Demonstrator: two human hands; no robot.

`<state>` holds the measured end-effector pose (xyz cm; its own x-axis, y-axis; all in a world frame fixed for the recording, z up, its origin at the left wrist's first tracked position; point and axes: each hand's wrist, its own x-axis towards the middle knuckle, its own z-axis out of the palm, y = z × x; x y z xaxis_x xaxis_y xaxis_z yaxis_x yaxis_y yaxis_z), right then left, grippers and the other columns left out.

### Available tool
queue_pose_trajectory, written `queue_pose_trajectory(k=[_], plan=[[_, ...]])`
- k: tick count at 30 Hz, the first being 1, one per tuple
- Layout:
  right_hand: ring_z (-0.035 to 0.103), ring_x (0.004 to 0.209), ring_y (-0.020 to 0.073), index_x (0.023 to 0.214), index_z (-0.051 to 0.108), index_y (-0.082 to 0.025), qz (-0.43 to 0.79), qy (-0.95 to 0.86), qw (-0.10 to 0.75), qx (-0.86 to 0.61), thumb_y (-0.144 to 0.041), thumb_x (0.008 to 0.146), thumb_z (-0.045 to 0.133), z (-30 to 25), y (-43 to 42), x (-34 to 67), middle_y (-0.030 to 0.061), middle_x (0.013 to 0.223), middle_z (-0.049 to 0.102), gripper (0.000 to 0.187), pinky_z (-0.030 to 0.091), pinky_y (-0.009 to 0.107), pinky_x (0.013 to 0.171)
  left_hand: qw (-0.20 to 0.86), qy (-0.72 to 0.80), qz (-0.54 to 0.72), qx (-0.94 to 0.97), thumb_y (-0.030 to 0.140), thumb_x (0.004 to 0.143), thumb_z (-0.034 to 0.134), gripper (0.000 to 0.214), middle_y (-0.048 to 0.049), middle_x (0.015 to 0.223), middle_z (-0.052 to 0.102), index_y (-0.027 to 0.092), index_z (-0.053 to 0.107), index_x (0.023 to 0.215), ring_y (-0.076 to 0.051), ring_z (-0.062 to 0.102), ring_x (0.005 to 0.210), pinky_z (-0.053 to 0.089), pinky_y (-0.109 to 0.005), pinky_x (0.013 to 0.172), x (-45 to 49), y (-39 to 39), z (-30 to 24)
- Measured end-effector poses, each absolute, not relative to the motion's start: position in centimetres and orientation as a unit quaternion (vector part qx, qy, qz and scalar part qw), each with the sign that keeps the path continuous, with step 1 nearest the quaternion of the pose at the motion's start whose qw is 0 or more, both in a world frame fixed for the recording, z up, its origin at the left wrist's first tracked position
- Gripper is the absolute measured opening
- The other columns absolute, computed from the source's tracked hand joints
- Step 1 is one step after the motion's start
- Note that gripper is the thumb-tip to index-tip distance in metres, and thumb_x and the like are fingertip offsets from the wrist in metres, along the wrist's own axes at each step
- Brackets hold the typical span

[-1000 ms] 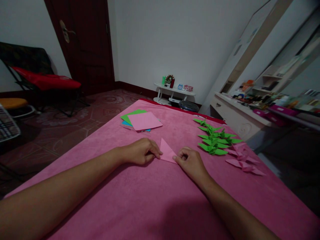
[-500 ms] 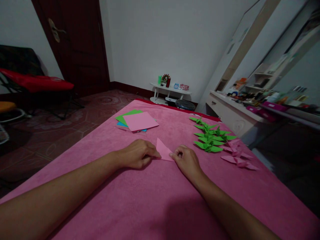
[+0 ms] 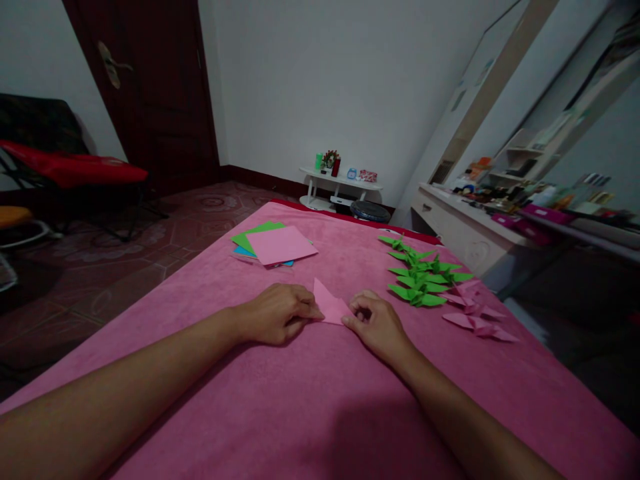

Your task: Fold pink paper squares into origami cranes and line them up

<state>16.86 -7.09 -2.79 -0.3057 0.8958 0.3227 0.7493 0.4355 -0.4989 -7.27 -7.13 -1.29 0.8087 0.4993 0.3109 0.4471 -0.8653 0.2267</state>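
Note:
A folded piece of pink origami paper (image 3: 332, 308) lies on the pink cloth between my hands, one point directed away from me. My left hand (image 3: 280, 312) is closed, its fingertips pressing the paper's left corner against the cloth. At the right corner my right hand (image 3: 375, 321) pinches the paper between thumb and fingers, and a flap stands slightly raised there. The fingers partly cover both corners. Beyond my left hand rests a stack of square paper sheets (image 3: 283, 245), pink on top with green and blue below.
Several green folded paper cranes (image 3: 417, 277) and a few pink cranes (image 3: 477, 323) sit on the table's right side. A cluttered dressing table (image 3: 460, 217) stands beyond them. A low white shelf (image 3: 340, 178) is by the far wall, and a red chair (image 3: 85, 167) at left.
The paper's right side has lifted and folded in a little, changing its outline. My right hand has shifted slightly right; my left hand stays at the left corner.

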Motion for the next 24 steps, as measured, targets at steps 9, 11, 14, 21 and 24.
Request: queue_pose_trajectory(k=[9, 11, 14, 21, 24], plan=[[0.049, 0.059, 0.0125, 0.058, 0.053, -0.018, 0.11, -0.78, 0.278, -0.55, -0.025, 0.072, 0.062, -3.5, -6.4, 16.7, -0.001, 0.063, 0.054, 0.017, 0.033, 0.023, 0.055, 0.057, 0.251, 0.173, 0.951, 0.01, 0.074, 0.047, 0.043, -0.0067, 0.095, 0.063, 0.022, 0.06, 0.113, -0.018, 0.056, 0.087, 0.043, -0.029, 0.077, -7.3, -7.2, -1.2], [0.05, 0.061, 0.0126, 0.058, 0.053, -0.018, 0.101, -0.781, 0.273, -0.553, -0.024, 0.072, 0.062, -3.3, -6.5, 16.4, -0.0007, 0.065, 0.054, 0.018, 0.033, 0.023, 0.057, 0.052, 0.251, 0.171, 0.951, 0.01, 0.073, 0.047, 0.043, -0.0068, 0.095, 0.062, 0.023, 0.06, 0.113, -0.019, 0.055, 0.088, 0.042, -0.029, 0.077, -7.2, -7.2, -1.2], [0.05, 0.063, 0.0127, 0.058, 0.052, -0.018, 0.087, -0.782, 0.262, -0.56, -0.024, 0.072, 0.061, -3.1, -6.6, 16.2, -0.0004, 0.067, 0.054, 0.018, 0.034, 0.023, 0.058, 0.046, 0.246, 0.167, 0.954, 0.01, 0.073, 0.048, 0.044, -0.0071, 0.097, 0.061, 0.023, 0.059, 0.113, -0.019, 0.054, 0.09, 0.042, -0.03, 0.078, -7.2, -7.3, -1.2], [0.05, 0.065, 0.0119, 0.06, 0.051, -0.018, 0.067, -0.777, 0.23, -0.582, -0.023, 0.076, 0.059, -2.9, -7.0, 15.7, -0.0004, 0.069, 0.053, 0.018, 0.033, 0.023, 0.061, 0.04, 0.236, 0.175, 0.955, 0.01, 0.073, 0.047, 0.042, -0.0076, 0.097, 0.06, 0.023, 0.06, 0.11, -0.02, 0.054, 0.089, 0.043, -0.031, 0.077, -7.0, -7.2, -1.3], [0.049, 0.064, 0.0115, 0.061, 0.05, -0.018, 0.061, -0.777, 0.225, -0.584, -0.023, 0.076, 0.059, -2.9, -7.0, 15.7, -0.0006, 0.069, 0.053, 0.018, 0.032, 0.022, 0.06, 0.039, 0.238, 0.172, 0.955, 0.01, 0.072, 0.047, 0.042, -0.0076, 0.098, 0.06, 0.022, 0.061, 0.11, -0.02, 0.054, 0.09, 0.043, -0.031, 0.078, -7.0, -7.2, -1.3]])
